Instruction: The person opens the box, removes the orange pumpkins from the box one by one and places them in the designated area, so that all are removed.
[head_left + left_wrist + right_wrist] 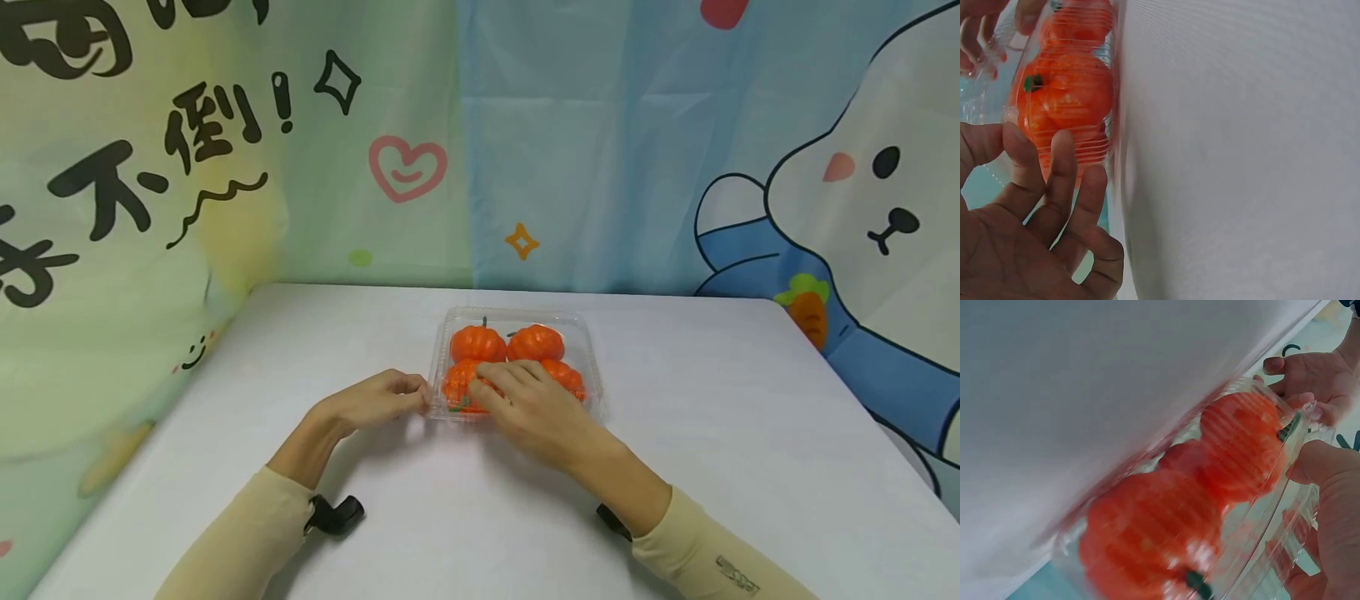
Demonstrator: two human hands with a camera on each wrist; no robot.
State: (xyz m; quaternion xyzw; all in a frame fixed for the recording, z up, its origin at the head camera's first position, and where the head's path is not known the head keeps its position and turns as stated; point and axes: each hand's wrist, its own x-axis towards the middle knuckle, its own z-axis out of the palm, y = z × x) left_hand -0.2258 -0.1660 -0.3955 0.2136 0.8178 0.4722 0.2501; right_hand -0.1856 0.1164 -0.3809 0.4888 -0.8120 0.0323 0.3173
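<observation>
the fingers of the right hand (525, 404) lie nearly straight and flat on the lid of the clear plastic box (592, 367), over its near left part, so this hand presses from above and does not grip. the left hand (378, 398) has its fingers curled, and the fingertips (1063, 140) pinch or touch the near left corner of the box; if they really hold the rim, i cannot tell. the box stands in the centre of the head view, just beyond both hands, on the white table (750, 433). inside are 4 orange pumpkins (477, 342) in 2 rows, and the 2 near ones are partly hidden under the right hand. the right hand is on the box, the left one only at its left edge.
</observation>
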